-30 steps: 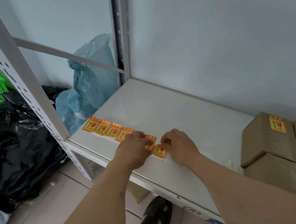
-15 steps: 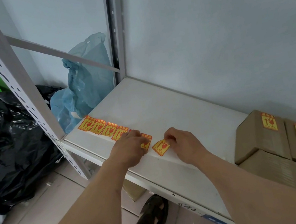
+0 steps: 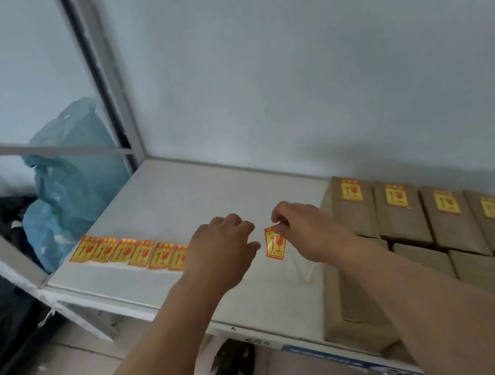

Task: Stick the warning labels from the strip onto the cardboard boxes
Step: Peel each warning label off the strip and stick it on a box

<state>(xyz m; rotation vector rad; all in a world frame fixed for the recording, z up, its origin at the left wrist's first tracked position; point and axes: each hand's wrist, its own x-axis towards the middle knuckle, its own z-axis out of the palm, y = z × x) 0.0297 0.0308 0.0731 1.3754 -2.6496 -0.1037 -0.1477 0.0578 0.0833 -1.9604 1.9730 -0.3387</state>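
A sandalled foot (image 3: 233, 374) shows below the shelf (image 3: 176, 198). On it, the left hand (image 3: 220, 250) rests loosely curled on the strip's (image 3: 127, 253) right end. Just beside, the right hand (image 3: 305, 230) pinches a peeled label (image 3: 275, 244) by its top. Boxes (image 3: 408, 226) sit right, the back row labelled.
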